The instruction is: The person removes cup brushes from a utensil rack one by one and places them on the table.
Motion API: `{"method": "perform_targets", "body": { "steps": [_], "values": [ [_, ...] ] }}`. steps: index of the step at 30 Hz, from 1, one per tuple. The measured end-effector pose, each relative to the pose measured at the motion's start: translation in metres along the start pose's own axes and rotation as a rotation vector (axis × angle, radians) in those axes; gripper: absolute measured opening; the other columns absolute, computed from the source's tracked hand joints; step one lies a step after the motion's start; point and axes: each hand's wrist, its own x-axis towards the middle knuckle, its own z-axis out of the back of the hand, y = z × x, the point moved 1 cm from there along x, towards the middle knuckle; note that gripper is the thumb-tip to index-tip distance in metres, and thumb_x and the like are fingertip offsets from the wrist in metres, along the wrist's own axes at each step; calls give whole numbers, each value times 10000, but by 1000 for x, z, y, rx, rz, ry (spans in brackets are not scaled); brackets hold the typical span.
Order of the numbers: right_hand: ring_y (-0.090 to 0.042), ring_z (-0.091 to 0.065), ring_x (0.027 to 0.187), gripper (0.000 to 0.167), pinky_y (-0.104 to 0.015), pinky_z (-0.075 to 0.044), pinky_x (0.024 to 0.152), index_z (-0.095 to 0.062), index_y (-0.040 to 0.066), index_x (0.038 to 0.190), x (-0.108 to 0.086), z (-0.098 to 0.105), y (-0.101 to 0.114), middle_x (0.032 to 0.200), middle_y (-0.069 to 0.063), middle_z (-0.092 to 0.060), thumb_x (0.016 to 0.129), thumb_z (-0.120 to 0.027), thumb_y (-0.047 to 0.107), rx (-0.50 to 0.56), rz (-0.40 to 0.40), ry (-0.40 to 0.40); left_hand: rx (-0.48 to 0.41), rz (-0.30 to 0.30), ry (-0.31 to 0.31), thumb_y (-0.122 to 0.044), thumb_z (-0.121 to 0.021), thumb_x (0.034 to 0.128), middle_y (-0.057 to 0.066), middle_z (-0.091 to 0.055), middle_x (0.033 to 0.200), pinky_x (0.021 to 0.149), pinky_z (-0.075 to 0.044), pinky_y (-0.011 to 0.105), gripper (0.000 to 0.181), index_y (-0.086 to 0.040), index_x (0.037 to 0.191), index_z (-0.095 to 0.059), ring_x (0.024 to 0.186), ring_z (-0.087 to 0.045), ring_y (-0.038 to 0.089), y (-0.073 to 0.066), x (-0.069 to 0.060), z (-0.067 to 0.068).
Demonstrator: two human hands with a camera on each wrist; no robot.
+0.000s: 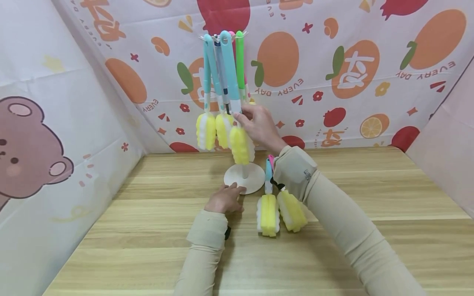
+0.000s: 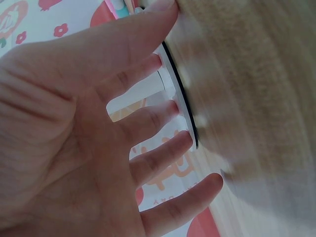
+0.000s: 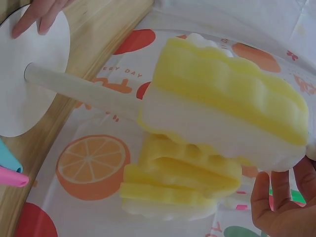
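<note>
My right hand (image 1: 260, 126) pinches a sponge bottle brush (image 1: 230, 70) with a light-blue handle, near its neck just above the sponge. The brush hangs upright at the top of a white stand, its handle end at the hooks (image 1: 201, 38). In the right wrist view its yellow-and-white sponge head (image 3: 224, 106) is close up, fingers at the neck end. My left hand (image 1: 225, 199) rests with spread fingers on the stand's round white base (image 1: 252, 183). The left wrist view shows those fingertips at the base's rim (image 2: 181, 94).
Several more sponge brushes hang round the stand, among them a blue one (image 1: 206, 82) and a green one (image 1: 240, 61). Two brushes lie on the wooden table right of the base: one blue-handled (image 1: 268, 213), one pink-handled (image 1: 291, 209). A fruit-print cloth (image 1: 277, 57) hangs behind.
</note>
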Motion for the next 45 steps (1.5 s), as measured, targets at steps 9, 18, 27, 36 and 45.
{"method": "perform_targets", "body": {
  "steps": [9, 18, 27, 36, 45],
  "values": [
    [-259, -655, 952, 242, -347, -549, 878, -686, -49, 1205, -1, 9, -3, 1094, -158, -700, 1027, -604, 94, 5, 5, -5, 9, -3, 6, -180, -781, 901, 107, -421, 1564, 1049, -418, 568, 592, -169, 1451, -564, 1393, -382, 365, -1, 1, 2],
    [-276, -668, 1001, 229, -366, -543, 918, -692, -74, 1179, -4, 18, -12, 1071, -187, -712, 1021, -605, 66, -8, 10, -15, -1, -10, 10, -171, -772, 906, 131, -394, 1583, 1092, -372, 577, 583, -157, 1450, -564, 1428, -343, 390, 0, 0, 3],
    [-276, -634, 955, 223, -357, -552, 886, -686, -71, 1162, -10, 28, -16, 1043, -187, -701, 1032, -592, 82, 0, -16, -24, -9, -4, 8, -168, -772, 903, 136, -388, 1588, 1082, -373, 596, 582, -163, 1448, -567, 1430, -338, 396, 1, 0, 3],
    [-270, -632, 839, 222, -321, -550, 789, -697, -82, 1136, -13, 43, -23, 981, -208, -713, 1025, -606, 86, 0, -17, -62, -4, 4, 20, -177, -769, 913, 136, -372, 1598, 1085, -374, 597, 581, -159, 1454, -561, 1438, -330, 389, 0, 2, 3],
    [-254, -611, 811, 220, -267, -541, 734, -708, -91, 1106, -16, 53, -32, 977, -191, -702, 1012, -633, 94, -17, -41, -75, -11, 9, 17, -179, -781, 902, 134, -369, 1600, 1083, -368, 606, 591, -165, 1452, -565, 1445, -321, 384, 0, 1, 1]
  ]
}}
